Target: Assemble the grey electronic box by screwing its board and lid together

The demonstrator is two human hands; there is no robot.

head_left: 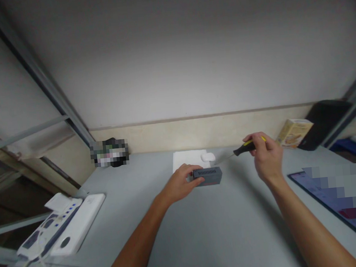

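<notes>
A dark grey box (211,176) with a row of slots along its upper part is at the middle of the grey table. My left hand (184,182) grips its left end between thumb and fingers. To the right, my right hand (266,155) is closed around the black and yellow handle of a screwdriver (244,147). The screwdriver's thin shaft points left and slightly down, its tip near the upper right of the box, apparently apart from it. Behind the box lie white paper (186,157) and a small white rounded object (208,157).
At the left lie a white power strip (49,226) with cables and a white flat device (80,225). A yellow box (295,132) and a black case (323,123) stand at the back right. A tablet-like screen (323,197) lies at the right edge.
</notes>
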